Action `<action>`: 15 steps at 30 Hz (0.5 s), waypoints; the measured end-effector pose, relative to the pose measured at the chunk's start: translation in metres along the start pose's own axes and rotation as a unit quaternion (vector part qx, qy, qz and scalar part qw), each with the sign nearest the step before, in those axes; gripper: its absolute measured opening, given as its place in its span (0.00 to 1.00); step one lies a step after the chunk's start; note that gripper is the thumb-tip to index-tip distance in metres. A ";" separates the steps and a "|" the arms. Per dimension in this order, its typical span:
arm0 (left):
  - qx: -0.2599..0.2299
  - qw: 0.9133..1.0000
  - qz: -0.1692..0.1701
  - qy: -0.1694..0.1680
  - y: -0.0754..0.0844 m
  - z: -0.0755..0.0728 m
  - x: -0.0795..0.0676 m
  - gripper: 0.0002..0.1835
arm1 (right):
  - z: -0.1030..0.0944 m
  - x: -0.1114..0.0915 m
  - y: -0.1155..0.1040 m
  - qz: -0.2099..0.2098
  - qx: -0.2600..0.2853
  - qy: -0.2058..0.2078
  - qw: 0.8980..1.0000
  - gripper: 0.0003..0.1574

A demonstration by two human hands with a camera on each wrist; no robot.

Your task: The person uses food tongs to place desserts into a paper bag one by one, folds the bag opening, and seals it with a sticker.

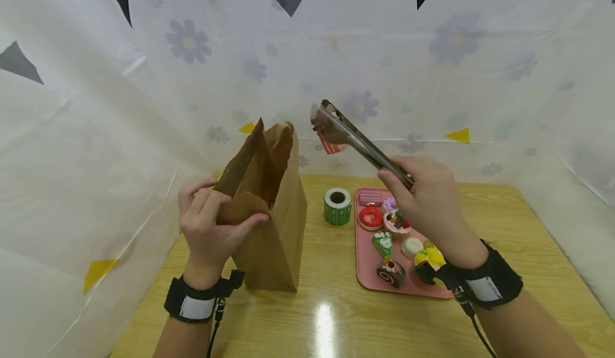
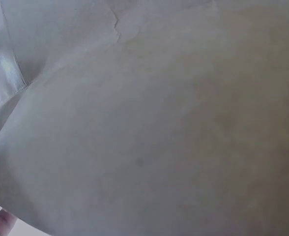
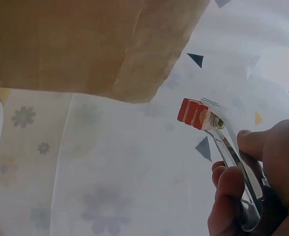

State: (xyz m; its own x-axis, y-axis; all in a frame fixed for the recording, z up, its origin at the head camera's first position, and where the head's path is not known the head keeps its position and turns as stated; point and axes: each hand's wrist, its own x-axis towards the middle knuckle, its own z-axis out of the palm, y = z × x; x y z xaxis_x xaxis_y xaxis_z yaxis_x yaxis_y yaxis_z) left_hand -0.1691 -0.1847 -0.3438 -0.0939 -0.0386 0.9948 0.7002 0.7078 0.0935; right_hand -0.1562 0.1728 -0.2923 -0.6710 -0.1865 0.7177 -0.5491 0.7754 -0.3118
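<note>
The left hand (image 1: 204, 230) pinched the near rim of the brown paper bag (image 1: 276, 251) between thumb and fingers. The bag stood upright on the wood-grain table (image 1: 269, 331), its top gaping and its edge creased; its paper filled most of the left wrist view. Right of the mouth, above table level and apart from the bag, the red block (image 3: 191, 113) with pale stripes sat between the ends of the shiny metal tongs (image 1: 375, 152). Below stood the hollow-cored roll (image 1: 337, 214), its green printing too small to read. Farther right lay the smooth pink tray (image 1: 367, 270), round-cornered, bearing the red ring (image 1: 363, 218), green wedge (image 1: 381, 245), brown spiral roll (image 1: 390, 275) and other pieces. The right hand (image 1: 425, 198) gripped the tongs and hid part of the tray.
</note>
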 end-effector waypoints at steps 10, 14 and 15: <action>-0.004 1.000 -0.005 -0.002 0.000 0.000 -0.001 0.43 | 0.024 0.012 -0.040 -0.014 0.065 -0.041 0.997 0.18; -0.005 1.000 -0.007 0.000 0.000 0.000 -0.001 0.43 | 0.031 0.014 -0.048 -0.027 0.072 -0.047 0.996 0.19; -0.005 1.000 -0.007 0.000 0.000 0.000 -0.001 0.44 | 0.032 0.014 -0.049 -0.028 0.072 -0.049 0.996 0.20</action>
State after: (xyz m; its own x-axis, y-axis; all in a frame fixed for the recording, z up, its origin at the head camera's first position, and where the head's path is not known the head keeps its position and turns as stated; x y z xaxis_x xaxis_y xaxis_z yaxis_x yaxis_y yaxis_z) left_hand -0.1688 -0.1850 -0.3446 -0.1039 -0.0482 0.9934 0.7056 0.7004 0.1078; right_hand -0.1548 0.1128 -0.2872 -0.6785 -0.2904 0.6748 -0.6485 0.6683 -0.3645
